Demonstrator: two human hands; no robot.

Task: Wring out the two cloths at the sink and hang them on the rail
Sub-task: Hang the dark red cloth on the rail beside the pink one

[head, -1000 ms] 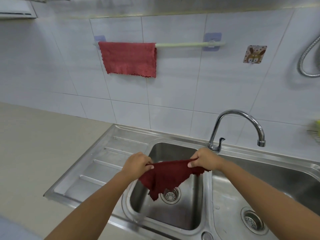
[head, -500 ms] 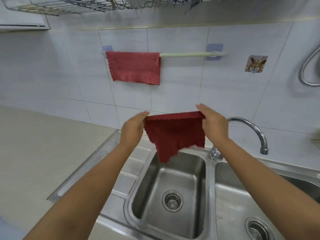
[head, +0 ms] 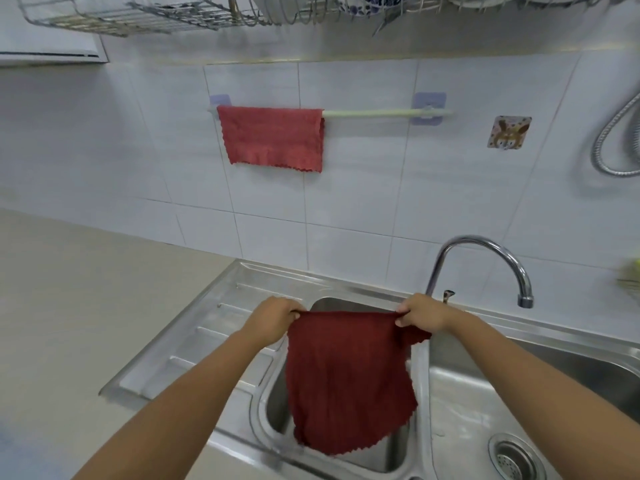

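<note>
A dark red wet cloth (head: 346, 379) hangs spread out over the left basin of the steel sink (head: 225, 327). My left hand (head: 275, 318) grips its top left corner and my right hand (head: 420, 313) grips its top right corner. On the wall, a lighter red cloth (head: 272, 138) is draped over the left half of the pale green rail (head: 377, 113). The right half of the rail is bare. The cloth I hold hides the left basin's drain.
A curved chrome tap (head: 485, 258) rises right behind my right hand. The right basin shows its drain (head: 512, 457). A wire dish rack (head: 207, 12) hangs overhead. A rabbit hook (head: 509, 132) and a shower hose (head: 613, 140) are on the right wall. Beige counter (head: 86, 306) lies left.
Half a second ago both hands held the dark cloth up in front of the wall. They have since dropped back down over the left basin, with the cloth now hanging open.
</note>
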